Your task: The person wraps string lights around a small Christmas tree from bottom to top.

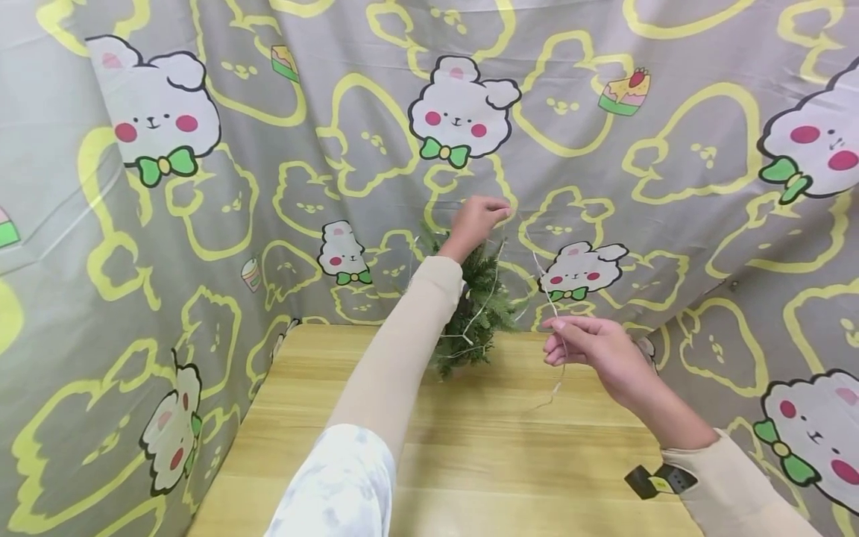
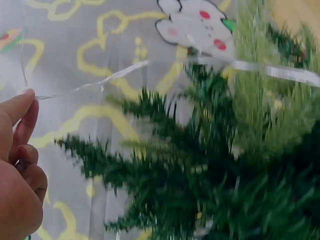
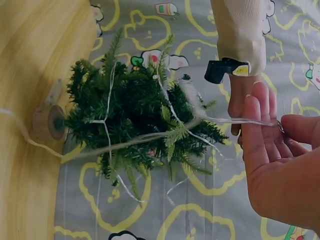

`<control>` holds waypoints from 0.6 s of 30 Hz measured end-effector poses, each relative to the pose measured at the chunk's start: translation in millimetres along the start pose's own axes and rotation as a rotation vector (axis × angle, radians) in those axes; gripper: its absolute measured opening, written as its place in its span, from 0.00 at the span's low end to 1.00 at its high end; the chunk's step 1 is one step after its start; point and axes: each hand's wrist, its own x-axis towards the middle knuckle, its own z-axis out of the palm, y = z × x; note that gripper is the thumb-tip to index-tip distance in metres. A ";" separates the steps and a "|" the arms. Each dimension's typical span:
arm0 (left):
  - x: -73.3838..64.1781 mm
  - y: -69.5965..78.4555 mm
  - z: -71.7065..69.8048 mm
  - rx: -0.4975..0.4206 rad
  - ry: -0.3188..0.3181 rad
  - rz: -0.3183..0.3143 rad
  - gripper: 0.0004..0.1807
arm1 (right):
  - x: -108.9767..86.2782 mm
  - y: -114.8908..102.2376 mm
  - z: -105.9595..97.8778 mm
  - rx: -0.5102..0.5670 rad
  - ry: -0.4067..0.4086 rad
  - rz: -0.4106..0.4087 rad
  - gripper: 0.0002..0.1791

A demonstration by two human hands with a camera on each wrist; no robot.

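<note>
A small artificial Christmas tree (image 1: pixel 479 287) with green needled branches stands upright at the table's far side. Thin pale string lights (image 1: pixel 540 270) are draped around its branches, with a loose length hanging off to the right. Up by the treetop, my left hand (image 1: pixel 475 222) pinches the wire; thumb and fingertip meet on it in the left wrist view. Lower and to the right of the tree, my right hand (image 1: pixel 597 354) holds the loose length between thumb and fingers, and its tail dangles below. The right wrist view shows the tree's round wooden base (image 3: pixel 49 122).
The wooden table (image 1: pixel 470 447) carries the tree. Behind and beside it hangs a grey curtain (image 1: pixel 376 194) printed with yellow outlines and white rabbits. A black camera (image 1: pixel 661 481) is strapped to my right wrist, and another camera (image 3: pixel 227 70) to the left.
</note>
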 end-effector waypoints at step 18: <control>-10.6 -51.6 -42.6 -0.083 0.068 -0.056 0.10 | 8.1 -12.8 16.4 -0.066 -0.017 0.011 0.27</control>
